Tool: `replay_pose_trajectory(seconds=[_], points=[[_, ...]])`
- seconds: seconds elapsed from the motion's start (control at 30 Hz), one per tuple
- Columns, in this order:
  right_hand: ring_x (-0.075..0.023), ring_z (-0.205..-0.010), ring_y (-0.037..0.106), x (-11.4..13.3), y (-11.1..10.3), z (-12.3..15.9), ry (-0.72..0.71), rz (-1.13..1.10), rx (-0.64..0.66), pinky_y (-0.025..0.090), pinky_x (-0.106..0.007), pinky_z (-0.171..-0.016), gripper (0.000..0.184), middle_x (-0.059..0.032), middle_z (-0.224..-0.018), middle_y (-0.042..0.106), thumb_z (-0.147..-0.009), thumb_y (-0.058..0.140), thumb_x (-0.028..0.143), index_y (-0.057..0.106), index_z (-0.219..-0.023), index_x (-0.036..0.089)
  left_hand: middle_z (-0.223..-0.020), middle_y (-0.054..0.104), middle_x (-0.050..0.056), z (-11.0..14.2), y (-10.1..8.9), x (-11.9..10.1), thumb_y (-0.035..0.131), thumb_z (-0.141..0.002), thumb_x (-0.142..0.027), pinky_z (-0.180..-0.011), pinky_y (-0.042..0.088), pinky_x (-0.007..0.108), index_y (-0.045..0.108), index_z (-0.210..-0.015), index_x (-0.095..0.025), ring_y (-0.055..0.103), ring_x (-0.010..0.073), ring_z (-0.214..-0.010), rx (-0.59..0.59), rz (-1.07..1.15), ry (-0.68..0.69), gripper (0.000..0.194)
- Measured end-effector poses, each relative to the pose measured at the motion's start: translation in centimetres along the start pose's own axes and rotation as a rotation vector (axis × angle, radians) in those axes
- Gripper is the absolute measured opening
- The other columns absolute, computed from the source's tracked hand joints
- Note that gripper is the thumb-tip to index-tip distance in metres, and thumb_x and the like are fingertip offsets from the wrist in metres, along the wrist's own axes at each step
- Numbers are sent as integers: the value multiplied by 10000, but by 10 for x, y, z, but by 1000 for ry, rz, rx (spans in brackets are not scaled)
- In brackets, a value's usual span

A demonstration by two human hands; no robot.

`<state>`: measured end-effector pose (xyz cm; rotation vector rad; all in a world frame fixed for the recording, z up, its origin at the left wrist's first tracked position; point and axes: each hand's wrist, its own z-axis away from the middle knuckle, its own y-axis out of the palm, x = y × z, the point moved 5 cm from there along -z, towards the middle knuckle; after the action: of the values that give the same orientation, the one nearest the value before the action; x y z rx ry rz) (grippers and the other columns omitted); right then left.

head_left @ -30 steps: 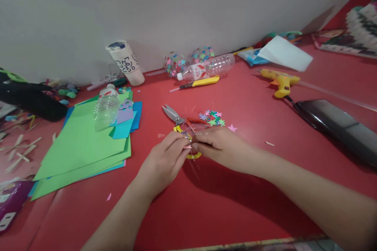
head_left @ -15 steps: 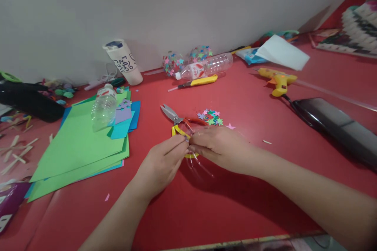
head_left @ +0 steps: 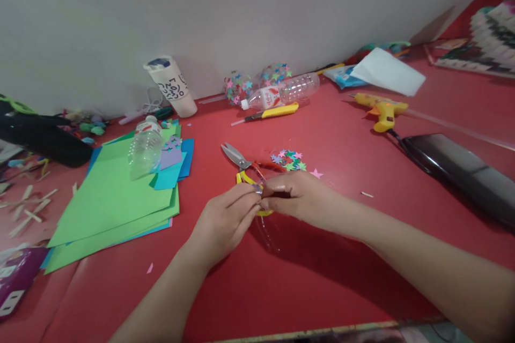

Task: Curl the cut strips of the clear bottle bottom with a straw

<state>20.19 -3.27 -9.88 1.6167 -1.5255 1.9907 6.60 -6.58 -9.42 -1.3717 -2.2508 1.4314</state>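
My left hand (head_left: 225, 220) and my right hand (head_left: 306, 198) meet over the middle of the red table, fingertips pinched close together. Between them is a thin clear plastic piece with curved strips (head_left: 269, 237) hanging below; its full shape is hard to make out, and my fingers hide part of it. Just beyond my hands lie scissors (head_left: 237, 158) with metal blades spread slightly and yellow and red handles, partly covered by my hands. Small coloured paper stars (head_left: 289, 159) are heaped behind my right hand.
Left are green paper sheets (head_left: 116, 187) with a cut clear bottle (head_left: 145, 147). Behind stand a white tumbler (head_left: 173, 88), a lying plastic bottle (head_left: 284, 91) and a yellow cutter knife (head_left: 279, 111). A glue gun (head_left: 384, 110) and a black glossy object (head_left: 458, 171) lie right.
My right hand's fingers have shifted and curled slightly at the pinch, and the hanging clear strips have swung. The scissors and stars stay in place; the view has shifted slightly.
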Motion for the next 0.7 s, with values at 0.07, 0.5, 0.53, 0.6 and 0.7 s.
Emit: replay_pose_trajectory(seconds=[0.07, 0.5, 0.53, 0.6, 0.7], points=[[-138, -647, 565, -1, -1, -1, 6, 31, -15, 366, -224, -580, 174, 14, -678, 613, -883, 592, 94, 644, -725, 147, -891, 648, 43, -2, -1, 3, 563, -873, -119, -715, 515, 228, 635, -892, -169, 631, 129, -798, -31, -10, -38, 90], [-145, -667, 568, -7, 1, -2, 98, -222, 104, 406, -235, -606, 116, 15, -713, 605, -863, 609, 218, 670, -794, 148, -953, 663, 58, -6, -8, -13, 550, -867, -132, -965, 359, 429, 649, -887, -202, 509, 228, -992, -37, -305, 49, 123], [-130, -641, 539, -8, 2, -2, 97, -258, 122, 396, -226, -589, 133, 33, -683, 566, -851, 625, 245, 651, -758, 153, -947, 673, 51, -6, -7, -14, 540, -868, -123, -998, 346, 430, 644, -901, -202, 512, 227, -1011, -23, -292, 63, 135], [-105, -573, 465, -10, 3, -3, 98, -312, 147, 361, -215, -542, 182, 59, -620, 483, -830, 639, 270, 602, -689, 161, -953, 687, 41, -6, -5, -16, 531, -870, -117, -1047, 320, 436, 639, -922, -206, 520, 227, -1049, -6, -273, 88, 149], [-90, -527, 399, -9, 3, -2, 92, -353, 160, 325, -210, -502, 188, 76, -575, 418, -814, 618, 230, 561, -645, 171, -1003, 692, 47, -5, -4, -16, 539, -875, -136, -1094, 294, 459, 643, -912, -212, 515, 231, -1114, 2, -263, 91, 134]])
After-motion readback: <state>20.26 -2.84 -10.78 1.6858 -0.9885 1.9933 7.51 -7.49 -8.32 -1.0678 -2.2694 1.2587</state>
